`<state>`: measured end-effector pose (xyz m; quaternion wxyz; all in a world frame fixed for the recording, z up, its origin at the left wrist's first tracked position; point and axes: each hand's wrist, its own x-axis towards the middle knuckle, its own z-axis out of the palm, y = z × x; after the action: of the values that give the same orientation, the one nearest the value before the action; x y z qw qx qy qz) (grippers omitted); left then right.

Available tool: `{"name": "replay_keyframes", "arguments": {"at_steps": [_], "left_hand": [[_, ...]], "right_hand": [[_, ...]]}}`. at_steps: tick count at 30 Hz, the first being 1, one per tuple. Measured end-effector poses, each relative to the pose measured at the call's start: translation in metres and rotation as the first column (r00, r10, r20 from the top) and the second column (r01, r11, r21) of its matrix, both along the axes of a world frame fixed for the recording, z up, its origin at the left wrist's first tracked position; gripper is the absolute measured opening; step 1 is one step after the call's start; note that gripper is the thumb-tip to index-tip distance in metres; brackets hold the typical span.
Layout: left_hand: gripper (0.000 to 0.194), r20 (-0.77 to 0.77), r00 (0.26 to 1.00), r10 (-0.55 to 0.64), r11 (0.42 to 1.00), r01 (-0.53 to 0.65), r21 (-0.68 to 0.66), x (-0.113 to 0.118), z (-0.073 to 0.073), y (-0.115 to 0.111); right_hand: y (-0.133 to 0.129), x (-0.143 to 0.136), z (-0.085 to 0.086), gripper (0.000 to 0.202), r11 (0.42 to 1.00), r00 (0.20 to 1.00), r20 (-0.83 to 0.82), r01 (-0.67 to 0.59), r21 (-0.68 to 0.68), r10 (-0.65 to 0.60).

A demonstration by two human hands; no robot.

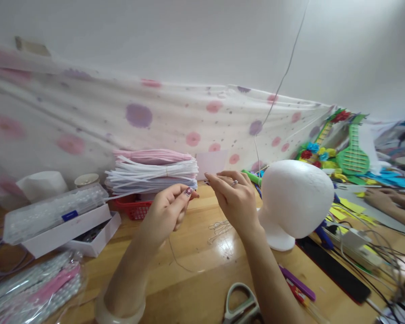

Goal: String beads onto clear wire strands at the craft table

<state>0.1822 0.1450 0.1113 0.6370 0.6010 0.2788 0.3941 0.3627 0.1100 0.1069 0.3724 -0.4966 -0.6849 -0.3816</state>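
My left hand is closed in a pinch, thumb pressed against the index finger. A thin wire-like strand hangs below it and curls onto the wooden table. My right hand, with a ring on one finger, is held a short gap away at about the same height. Its fingers are drawn together and point left; the thumb and anything tiny at the fingertips are hidden or too small to make out. Under the hands lies a loose coil of pale wire. Scissors rest near the right forearm.
A white foam head stands right of my right hand. Behind, pipe cleaners are piled on a red basket. A clear bead box sits at left. At right are a power strip, cables and another person's hands.
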Motion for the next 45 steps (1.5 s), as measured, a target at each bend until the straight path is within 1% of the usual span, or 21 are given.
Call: {"name": "replay_keyframes", "arguments": {"at_steps": [3, 6, 8, 13, 18, 22, 25, 28, 30, 32, 34, 36, 38, 40, 42, 45], "left_hand": [[0.036, -0.02, 1.0, 0.017, 0.995, -0.015, 0.1, 0.005, -0.001, -0.008], [0.031, -0.017, 0.999, 0.039, 0.976, -0.034, 0.213, 0.007, -0.001, -0.014], [0.029, -0.013, 0.999, 0.041, 0.969, -0.037, 0.243, 0.008, 0.0, -0.016], [0.029, 0.005, 1.0, 0.006, 0.973, -0.007, 0.229, 0.011, -0.001, -0.022], [0.029, 0.022, 0.999, -0.025, 0.978, 0.02, 0.208, 0.014, -0.002, -0.026], [0.028, 0.025, 1.0, -0.015, 0.98, 0.01, 0.198, 0.014, -0.003, -0.024], [0.028, 0.026, 0.999, 0.023, 0.972, -0.029, 0.234, 0.015, -0.004, -0.023], [0.025, -0.015, 0.992, 0.126, 0.931, -0.113, 0.347, 0.019, -0.005, -0.026], [0.021, -0.06, 0.977, 0.205, 0.881, -0.157, 0.447, 0.022, -0.006, -0.03], [0.018, -0.088, 0.962, 0.257, 0.831, -0.174, 0.528, 0.025, -0.007, -0.033], [0.018, -0.09, 0.954, 0.285, 0.802, -0.186, 0.568, 0.026, -0.007, -0.034], [0.018, -0.084, 0.942, 0.325, 0.791, -0.222, 0.57, 0.024, -0.006, -0.033], [0.019, -0.077, 0.931, 0.357, 0.792, -0.258, 0.553, 0.021, -0.005, -0.03], [0.019, -0.078, 0.934, 0.35, 0.81, -0.259, 0.526, 0.017, -0.003, -0.028], [0.02, -0.085, 0.947, 0.311, 0.839, -0.231, 0.493, 0.014, -0.002, -0.027], [0.024, -0.091, 0.965, 0.244, 0.88, -0.182, 0.438, 0.011, 0.001, -0.031]], "right_hand": [[0.001, -0.002, 0.0, 0.027, 1.0, 0.999, -0.042, 0.027, 0.015, -0.026], [0.001, -0.003, 0.001, 0.029, 0.999, 0.997, -0.072, 0.041, 0.021, -0.039], [0.0, -0.004, 0.002, 0.029, 0.999, 0.995, -0.094, 0.041, 0.029, -0.038], [0.0, -0.001, -0.001, 0.031, 0.999, 0.981, -0.193, -0.016, 0.042, 0.024], [0.002, 0.004, -0.002, 0.029, 0.996, 0.954, -0.287, -0.08, 0.033, 0.086], [0.005, 0.01, -0.002, 0.029, 0.993, 0.942, -0.314, -0.121, -0.002, 0.114], [0.006, 0.013, 0.0, 0.026, 0.993, 0.951, -0.284, -0.122, 0.008, 0.119], [0.002, 0.01, 0.002, 0.018, 0.998, 0.978, -0.204, -0.04, 0.045, 0.048], [-0.003, 0.003, 0.003, 0.017, 0.998, 0.989, -0.146, 0.024, 0.05, -0.017], [-0.007, -0.004, 0.005, 0.018, 0.999, 0.995, -0.099, 0.032, 0.036, -0.028], [-0.011, -0.009, 0.008, 0.02, 0.999, 0.997, -0.066, -0.047, -0.007, 0.046], [-0.014, -0.011, 0.009, 0.023, 0.984, 0.985, -0.054, -0.168, -0.054, 0.165], [-0.016, -0.01, 0.011, 0.026, 0.958, 0.962, -0.059, -0.272, -0.093, 0.268], [-0.016, -0.008, 0.011, 0.029, 0.941, 0.946, -0.064, -0.323, -0.103, 0.318], [-0.015, -0.005, 0.01, 0.033, 0.943, 0.944, -0.065, -0.326, -0.058, 0.323], [-0.011, -0.002, 0.007, 0.035, 0.944, 0.944, -0.068, -0.314, 0.102, 0.322]]}}
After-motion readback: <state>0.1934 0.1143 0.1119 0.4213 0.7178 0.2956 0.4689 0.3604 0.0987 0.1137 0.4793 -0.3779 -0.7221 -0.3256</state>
